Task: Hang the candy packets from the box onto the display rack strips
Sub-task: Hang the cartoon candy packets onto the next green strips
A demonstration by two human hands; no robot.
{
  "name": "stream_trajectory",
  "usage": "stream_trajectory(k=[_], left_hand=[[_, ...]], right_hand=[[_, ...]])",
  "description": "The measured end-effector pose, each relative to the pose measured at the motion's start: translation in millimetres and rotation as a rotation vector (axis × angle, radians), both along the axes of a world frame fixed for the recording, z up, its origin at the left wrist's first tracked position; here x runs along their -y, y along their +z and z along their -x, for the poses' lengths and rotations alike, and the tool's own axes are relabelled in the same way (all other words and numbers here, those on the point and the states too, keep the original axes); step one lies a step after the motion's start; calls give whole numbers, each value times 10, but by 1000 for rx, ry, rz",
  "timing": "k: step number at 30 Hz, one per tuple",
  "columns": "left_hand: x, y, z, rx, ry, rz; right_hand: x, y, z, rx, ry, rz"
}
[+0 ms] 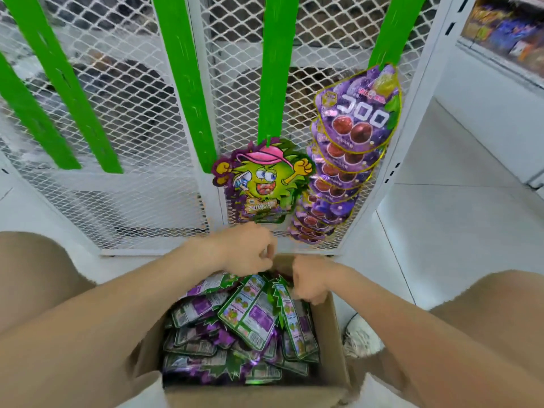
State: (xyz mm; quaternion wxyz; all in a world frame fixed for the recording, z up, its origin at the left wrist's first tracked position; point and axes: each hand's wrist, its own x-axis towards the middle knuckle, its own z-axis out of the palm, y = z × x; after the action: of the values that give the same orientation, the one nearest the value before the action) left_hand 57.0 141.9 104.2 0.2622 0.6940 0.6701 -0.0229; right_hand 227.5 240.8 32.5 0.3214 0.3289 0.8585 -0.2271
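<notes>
Candy packets (250,316) lie heaped in the cardboard box (332,334), below both hands and nearer the person. The right hand (310,285) is curled round the jagged tops of a few at the far end. The left hand (248,251), just beside it, has bent fingers; whether it holds anything I cannot tell. Beyond the hands one green strip (273,69) carries cartoon packets (262,181), and its right neighbour a column of grape packets (347,148). Three bare strips (185,69) hang further left, so most of the work seems left.
</notes>
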Motion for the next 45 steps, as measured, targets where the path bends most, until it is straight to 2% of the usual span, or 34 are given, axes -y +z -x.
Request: stream_trajectory(k=[3,5,7,10,16,21,23,27,30,32,34,36,39,42,45], left_hand=[[17,-153,6,7,-95,178],[41,-275,48,-8,-107,214],[75,-390,81,-47,-96,231],[106,-479,87,-89,-71,261],[96,-316,100,-101,-23,207],[85,-164,141,-52,244,59],[88,-85,110,61,429,-41],[64,126,59,643,851,-282],[68,277,122,854,874,-362],[84,384,170,869,787,-382],[59,434,239,792,658,-434],[40,491,264,676,516,-487],[-41,598,248,519,385,-542],[-142,705,234,452,354,-626],[-274,808,174,479,430,-695]], right_hand=[[211,-462,-169,-77,-134,-69],[379,-734,-265,-109,-199,-21],[529,-938,-331,-94,-171,27],[623,-1024,-358,-94,-114,-25],[324,-471,-199,-226,-283,-107],[8,256,-163,-416,-268,-184],[-27,488,-182,-545,-390,-170],[35,766,-186,-799,-722,22],[79,907,-179,-918,-930,154],[77,985,-152,-1037,-1022,163],[38,1049,-142,-1133,-893,-27],[45,1155,-130,-1125,-587,-259],[54,1316,-50,-1082,-280,-386],[-25,1465,82,-1024,-199,-464],[-273,1672,140,-986,-203,-497]])
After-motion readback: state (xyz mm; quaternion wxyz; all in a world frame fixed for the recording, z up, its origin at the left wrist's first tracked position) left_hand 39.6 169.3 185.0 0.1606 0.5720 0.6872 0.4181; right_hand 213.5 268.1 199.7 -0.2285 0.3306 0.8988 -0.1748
